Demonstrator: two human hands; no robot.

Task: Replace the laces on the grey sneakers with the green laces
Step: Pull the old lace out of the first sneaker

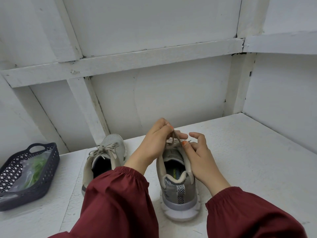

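Note:
Two grey sneakers stand on a white table, heels toward me. The left sneaker point(104, 157) has its beige lace tied in a bow. Over the right sneaker point(176, 179), my left hand point(152, 145) pinches its beige lace point(175, 137) and lifts it above the tongue. My right hand point(199, 155) rests on that shoe's right collar, thumb pressing near the eyelets, fingers loosely curled. The green laces point(36, 167) lie in a clear bag inside a dark basket.
The dark plastic basket point(49, 172) sits at the table's left edge. A white panelled wall with beams rises close behind the shoes, and a side wall stands to the right. Bare white table point(248, 152) stretches right of the shoes.

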